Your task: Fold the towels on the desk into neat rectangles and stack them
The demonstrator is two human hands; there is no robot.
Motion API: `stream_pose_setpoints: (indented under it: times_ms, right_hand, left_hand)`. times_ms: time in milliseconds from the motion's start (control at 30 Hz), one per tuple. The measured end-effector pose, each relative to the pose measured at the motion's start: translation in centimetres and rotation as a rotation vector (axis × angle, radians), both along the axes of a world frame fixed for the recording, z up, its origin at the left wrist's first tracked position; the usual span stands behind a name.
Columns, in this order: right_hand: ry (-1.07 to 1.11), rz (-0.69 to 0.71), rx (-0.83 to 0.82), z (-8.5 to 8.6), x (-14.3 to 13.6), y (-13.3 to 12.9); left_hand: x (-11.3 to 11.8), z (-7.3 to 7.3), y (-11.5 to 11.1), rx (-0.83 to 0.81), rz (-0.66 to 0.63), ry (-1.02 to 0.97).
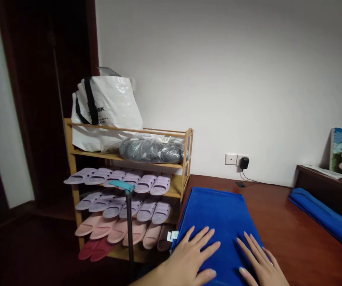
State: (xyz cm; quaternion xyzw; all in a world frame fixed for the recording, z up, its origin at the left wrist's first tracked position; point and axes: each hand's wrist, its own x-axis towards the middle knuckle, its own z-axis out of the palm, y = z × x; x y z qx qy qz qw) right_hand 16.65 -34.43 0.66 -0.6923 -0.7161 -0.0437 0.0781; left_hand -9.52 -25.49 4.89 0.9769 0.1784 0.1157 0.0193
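Note:
A blue folded cloth (218, 214) lies flat on the reddish-brown table (290, 230), with white tags showing at its left edge. My left hand (190, 256) rests on the left part of the cloth, palm down with its fingers spread. On the right part, my right hand (260, 260) also lies palm down with fingers apart. Neither hand holds anything. The near end of the cloth runs out of view at the bottom.
Left of the table stands a wooden rack (176, 186) with several slippers, a white bag (114, 103) and a plastic-wrapped bundle (155, 150). A pole with a teal top (123, 185) stands before it. Another blue cloth (322, 216) lies at right.

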Motion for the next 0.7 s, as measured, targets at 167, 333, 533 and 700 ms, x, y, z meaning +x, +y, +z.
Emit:
stream_pose_setpoints:
  times_ms: [167,333,533,700]
  right_hand:
    - [0.011,0.065,-0.009,-0.9,-0.1,-0.3]
    - [0.078,0.085,0.045,-1.3,0.8,-0.2]
    - [0.119,0.133,0.024,-1.0,1.9,0.9]
    - [0.087,0.112,0.056,-1.2,1.3,-0.3]
  left_hand:
    - [0.1,-0.3,0.1,-0.101,0.019,0.028]
    - [0.7,-0.6,1.3,-0.130,0.032,0.031]
    - [1.3,-0.7,1.7,-0.125,0.078,0.027]
    - [0.7,-0.3,0.3,-0.137,0.074,0.024]
